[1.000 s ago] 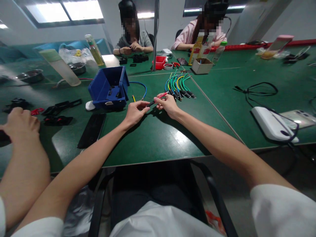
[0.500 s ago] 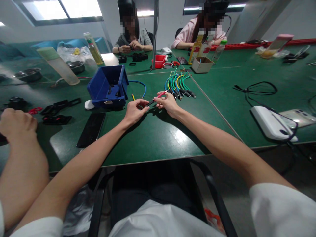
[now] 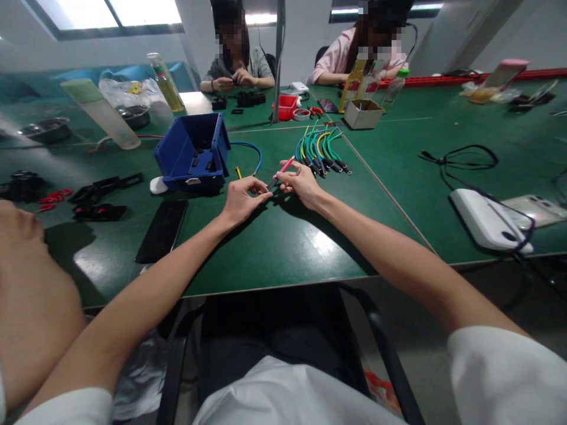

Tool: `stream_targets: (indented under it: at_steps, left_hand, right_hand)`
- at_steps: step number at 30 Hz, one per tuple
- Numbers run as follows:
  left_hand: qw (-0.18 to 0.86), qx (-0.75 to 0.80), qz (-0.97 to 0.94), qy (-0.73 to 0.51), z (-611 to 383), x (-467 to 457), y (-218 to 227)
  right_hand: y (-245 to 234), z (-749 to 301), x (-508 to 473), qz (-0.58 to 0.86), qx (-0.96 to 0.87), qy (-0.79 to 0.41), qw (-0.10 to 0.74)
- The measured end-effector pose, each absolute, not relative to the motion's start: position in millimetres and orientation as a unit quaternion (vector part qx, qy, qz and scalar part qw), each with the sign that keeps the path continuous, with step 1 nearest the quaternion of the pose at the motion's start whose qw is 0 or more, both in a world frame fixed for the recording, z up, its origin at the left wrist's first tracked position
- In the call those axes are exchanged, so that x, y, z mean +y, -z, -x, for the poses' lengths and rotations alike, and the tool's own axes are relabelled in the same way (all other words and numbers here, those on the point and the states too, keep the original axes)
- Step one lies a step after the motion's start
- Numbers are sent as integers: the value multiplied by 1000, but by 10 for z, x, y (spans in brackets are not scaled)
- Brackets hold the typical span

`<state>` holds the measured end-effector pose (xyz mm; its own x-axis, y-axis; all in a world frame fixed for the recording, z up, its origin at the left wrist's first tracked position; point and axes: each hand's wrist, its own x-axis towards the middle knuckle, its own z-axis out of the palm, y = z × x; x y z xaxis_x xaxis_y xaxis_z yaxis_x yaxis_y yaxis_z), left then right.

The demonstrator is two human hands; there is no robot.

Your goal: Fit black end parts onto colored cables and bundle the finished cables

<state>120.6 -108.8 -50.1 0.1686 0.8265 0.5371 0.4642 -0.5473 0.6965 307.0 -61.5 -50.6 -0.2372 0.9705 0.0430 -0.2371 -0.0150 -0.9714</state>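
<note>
Over the green tabletop [image 3: 336,230], between my two hands, just this side of the cable bundle [image 3: 319,150]: that's where the slim red-and-black piece [image 3: 287,163] sits. Left hand [image 3: 241,200] has a narrow fingertip pinch on the dark end; right hand [image 3: 305,188] pinches around the red part, thumb against fingers, red tip poking out past them. One part or two mated, can't tell; my fingers hide the middle. Reads as light, so little force needed. Red section looks straight and fairly stiff, probably plastic-like; dark end could be softer, can't confirm from here. Thin and maybe smooth, so I'd expect it to roll or slip under a loose pinch. Best hold: thumb and index close to the middle from both sides, no squeezing or bending at the tips.
</note>
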Motion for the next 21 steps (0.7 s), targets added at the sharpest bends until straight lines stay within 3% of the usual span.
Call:
stream_targets:
  at_steps: [21]
  left_hand:
    - [178, 422, -763, -456, -1225, -1158, 426]
  right_hand:
    - [518, -3062, -636, 352, -522, -612, 478]
